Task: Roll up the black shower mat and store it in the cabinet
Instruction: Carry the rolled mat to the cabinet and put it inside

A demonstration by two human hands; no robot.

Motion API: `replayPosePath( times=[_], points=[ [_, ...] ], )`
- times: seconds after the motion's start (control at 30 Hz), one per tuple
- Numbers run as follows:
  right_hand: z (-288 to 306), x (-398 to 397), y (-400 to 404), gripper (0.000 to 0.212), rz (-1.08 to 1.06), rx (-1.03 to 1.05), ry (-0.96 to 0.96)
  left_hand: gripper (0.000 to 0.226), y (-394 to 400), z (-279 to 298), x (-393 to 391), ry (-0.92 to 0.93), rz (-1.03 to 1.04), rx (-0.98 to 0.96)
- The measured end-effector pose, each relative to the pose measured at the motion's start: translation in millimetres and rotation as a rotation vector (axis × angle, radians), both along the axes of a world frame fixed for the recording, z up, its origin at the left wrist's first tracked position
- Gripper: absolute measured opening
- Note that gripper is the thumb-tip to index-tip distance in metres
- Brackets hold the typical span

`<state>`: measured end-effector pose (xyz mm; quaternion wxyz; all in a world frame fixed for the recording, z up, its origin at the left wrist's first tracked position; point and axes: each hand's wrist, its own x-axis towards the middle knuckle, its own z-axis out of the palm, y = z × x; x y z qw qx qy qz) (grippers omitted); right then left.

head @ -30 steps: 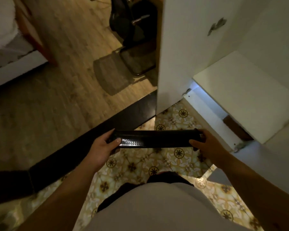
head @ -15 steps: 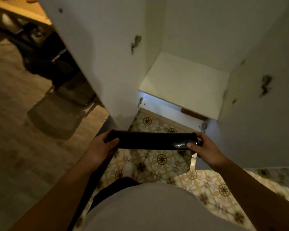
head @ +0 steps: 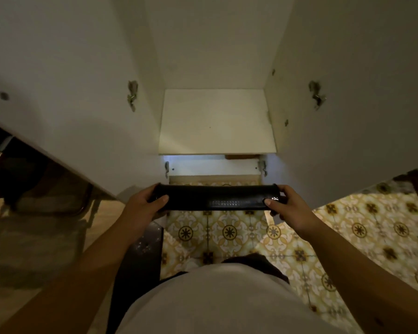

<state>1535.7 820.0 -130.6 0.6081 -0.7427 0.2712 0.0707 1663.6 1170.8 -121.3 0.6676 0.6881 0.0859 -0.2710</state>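
Both forearms reach forward and slightly inward; the left hand (head: 144,204) and right hand (head: 290,205) each close around one end of the rolled black shower mat (head: 215,197), thumbs on top, fingers curled beneath. The mat is a tight, glossy tube held level above the patterned tiles (head: 229,233), near the open cabinet (head: 215,121); its white shelf lies just beyond.

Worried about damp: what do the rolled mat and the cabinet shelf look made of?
Rolled mat: probably rubber or soft plastic, black with a glossy sheen and a strip of small bumps. Shelf: smooth matte white board, possibly laminated; its core isn't visible.
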Motion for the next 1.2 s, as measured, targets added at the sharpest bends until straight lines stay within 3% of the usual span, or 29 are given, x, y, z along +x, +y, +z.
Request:
replayPosePath(
  times=[0.17,0.47,0.67,0.87,1.2],
  points=[
    [-4,-7,4,0.037,-0.027,-0.022,-0.008,0.034,2,-1,9,0.015,-0.069,-0.021],
    [-5,7,-20,0.031,0.015,-0.014,-0.014,0.032,-21,-4,12,-0.006,-0.018,-0.020],
    [-7,35,-51,0.036,0.048,0.037,0.000,0.029,-49,-2,24,-0.030,0.000,0.003],
    [-13,67,-85,0.039,0.100,0.062,0.036,0.043,-75,-6,40,-0.054,0.004,0.055],
    [-40,133,-100,0.037,0.100,0.055,0.109,0.038,-87,-49,100,0.030,0.028,0.089]
  ],
)
